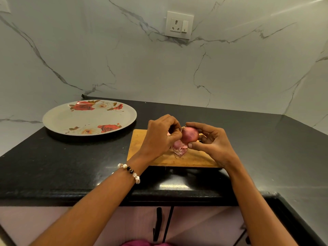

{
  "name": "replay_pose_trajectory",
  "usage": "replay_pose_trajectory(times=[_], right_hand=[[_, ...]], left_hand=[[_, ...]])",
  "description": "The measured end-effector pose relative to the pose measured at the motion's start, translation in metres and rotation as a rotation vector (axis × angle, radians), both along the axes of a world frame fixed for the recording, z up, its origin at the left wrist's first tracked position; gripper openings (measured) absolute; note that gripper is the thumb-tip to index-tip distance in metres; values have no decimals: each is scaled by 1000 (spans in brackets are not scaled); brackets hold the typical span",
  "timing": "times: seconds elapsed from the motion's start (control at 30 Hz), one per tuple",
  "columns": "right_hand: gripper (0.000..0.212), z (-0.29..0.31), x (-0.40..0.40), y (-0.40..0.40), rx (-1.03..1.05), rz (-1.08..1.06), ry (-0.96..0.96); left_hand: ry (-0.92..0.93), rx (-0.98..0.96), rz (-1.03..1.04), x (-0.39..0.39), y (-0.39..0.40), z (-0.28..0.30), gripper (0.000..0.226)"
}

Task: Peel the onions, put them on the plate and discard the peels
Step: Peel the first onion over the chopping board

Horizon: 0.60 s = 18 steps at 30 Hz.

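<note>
A red onion (190,136) is held just above a wooden cutting board (140,148) in the middle of the black counter. My right hand (211,141) grips it from the right, fingers curled over the top and thumb below. My left hand (159,137) pinches the skin at the onion's left tip. Pink peel pieces (179,148) hang and lie under the onion on the board. A round white plate (88,118) with red rose prints lies to the left, with nothing on it.
The black counter (71,162) runs to a front edge near me, with cabinet doors and dark handles (157,224) below. A marble wall with a socket (179,25) stands behind. A beaded bracelet (129,172) is on my left wrist.
</note>
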State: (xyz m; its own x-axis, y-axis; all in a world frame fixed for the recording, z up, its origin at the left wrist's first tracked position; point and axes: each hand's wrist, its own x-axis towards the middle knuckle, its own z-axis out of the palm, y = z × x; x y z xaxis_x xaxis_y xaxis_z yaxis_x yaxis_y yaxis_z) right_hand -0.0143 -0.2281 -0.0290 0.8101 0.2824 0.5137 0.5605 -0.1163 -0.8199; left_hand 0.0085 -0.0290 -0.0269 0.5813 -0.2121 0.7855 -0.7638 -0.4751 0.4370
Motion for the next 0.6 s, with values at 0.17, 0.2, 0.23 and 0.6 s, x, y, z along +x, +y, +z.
replay_pose_trajectory(times=[0.17, 0.2, 0.23, 0.6], right_hand=[[43, 1, 1, 1, 127, -2, 82], [41, 1, 1, 2, 145, -1, 102], [40, 1, 1, 3, 162, 1, 118], [34, 2, 4, 5, 277, -15, 214]], left_hand=[[-12, -6, 22, 1, 0, 0, 23], [-12, -3, 22, 0, 0, 0, 24], [-14, 2, 22, 0, 0, -1, 24], [-79, 84, 111, -3, -2, -2, 19]])
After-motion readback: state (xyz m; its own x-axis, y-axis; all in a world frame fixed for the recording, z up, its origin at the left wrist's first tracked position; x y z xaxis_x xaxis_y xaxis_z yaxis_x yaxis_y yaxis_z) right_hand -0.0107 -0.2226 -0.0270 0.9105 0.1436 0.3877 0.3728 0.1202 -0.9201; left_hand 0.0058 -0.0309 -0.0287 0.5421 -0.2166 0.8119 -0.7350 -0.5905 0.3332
